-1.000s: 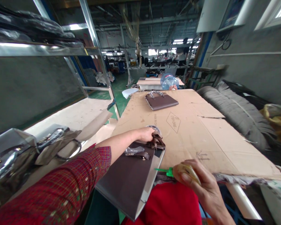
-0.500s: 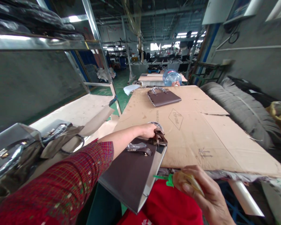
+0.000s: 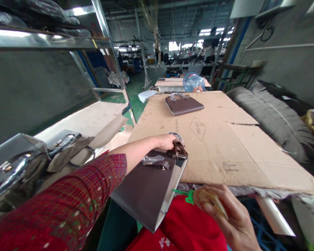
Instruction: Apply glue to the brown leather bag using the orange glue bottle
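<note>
A dark brown handbag [image 3: 143,190] lies over the near edge of the table and my lap, its plastic-wrapped handle [image 3: 154,160] on top. My left hand [image 3: 166,142] is closed at the bag's open end, gripping the bunched brown lining [image 3: 180,149]; some of its fingers are hidden. Beside the bag's pale side, my right hand [image 3: 225,209] wraps round a yellowish, rounded tool [image 3: 211,202] with a thin green tip [image 3: 189,197]. The tip points left toward the bag, apparently without touching it. I cannot make out the tool's exact kind.
Cardboard [image 3: 217,146] covers the table, with a second brown handbag [image 3: 184,104] lying farther back. A water bottle [image 3: 195,83] lies beyond it. More bags [image 3: 18,153] crowd the left side near a metal rack [image 3: 117,66]. Grey padded material [image 3: 272,115] lies at right.
The view has shifted slightly. Both hands keep their holds, and the green tip stays close to the bag's side.
</note>
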Motion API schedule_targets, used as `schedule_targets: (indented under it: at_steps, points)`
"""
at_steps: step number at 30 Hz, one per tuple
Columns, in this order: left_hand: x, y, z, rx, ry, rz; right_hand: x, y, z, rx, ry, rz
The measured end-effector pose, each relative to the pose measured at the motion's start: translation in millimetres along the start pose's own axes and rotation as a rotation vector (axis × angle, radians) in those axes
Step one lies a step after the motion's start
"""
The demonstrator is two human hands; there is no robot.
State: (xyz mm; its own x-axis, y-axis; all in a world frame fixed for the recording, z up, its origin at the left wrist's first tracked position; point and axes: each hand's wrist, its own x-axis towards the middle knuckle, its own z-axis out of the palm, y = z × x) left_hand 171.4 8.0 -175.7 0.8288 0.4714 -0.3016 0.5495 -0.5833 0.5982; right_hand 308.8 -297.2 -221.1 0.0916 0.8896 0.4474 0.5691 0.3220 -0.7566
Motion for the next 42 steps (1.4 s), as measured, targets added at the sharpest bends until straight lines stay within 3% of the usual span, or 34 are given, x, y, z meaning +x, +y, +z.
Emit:
schedule_targets:
  at_steps: [3, 7, 11, 14, 17, 22, 26, 31, 36, 39, 42]
  points:
    - [-1.3, 2.1, -0.8, -0.001, -0.007, -0.004, -5.2, -1.4, 2.6, 0.040, -0.067, -0.030]
    - [-1.3, 1.9, -2.0, 0.011, -0.001, -0.006, -9.4, -3.9, 5.0, -0.020, 0.029, -0.025]
    - [-0.1, -0.8, -1.8, 0.001, -0.002, 0.006, -11.4, -6.6, 5.4, -0.006, -0.043, -0.083]
    - [0.0, -1.8, -0.8, -0.023, -0.008, 0.017, -12.6, -7.1, 5.9, -0.029, 0.006, -0.088]
    - [-0.6, -1.7, 0.3, -0.040, -0.009, 0.013, -11.5, -10.5, 7.0, -0.014, 0.028, -0.009]
    - [-2.8, 0.9, 0.2, -0.076, -0.011, 0.021, -10.4, -24.0, 11.5, 0.214, -0.097, 0.183]
    - [-4.9, 4.0, -0.5, -0.096, -0.032, 0.028, -15.4, -27.5, 17.9, 0.283, 0.009, 0.303]
    - [-6.2, 3.0, -0.9, -0.083, -0.016, 0.031, -21.9, -26.7, 24.1, 0.506, -0.006, 0.501]
    - [-11.9, 2.8, -1.8, -0.067, 0.017, 0.026, -25.0, -19.1, 26.7, 0.357, -0.005, 0.533]
    - [-24.1, 9.4, -12.0, -0.069, 0.043, 0.029, -23.1, -19.5, 24.6, 0.441, -0.073, 0.544]
    - [-46.2, 18.9, -36.2, -0.025, 0.092, 0.056, -21.5, -21.6, 17.3, 0.437, -0.006, 0.532]
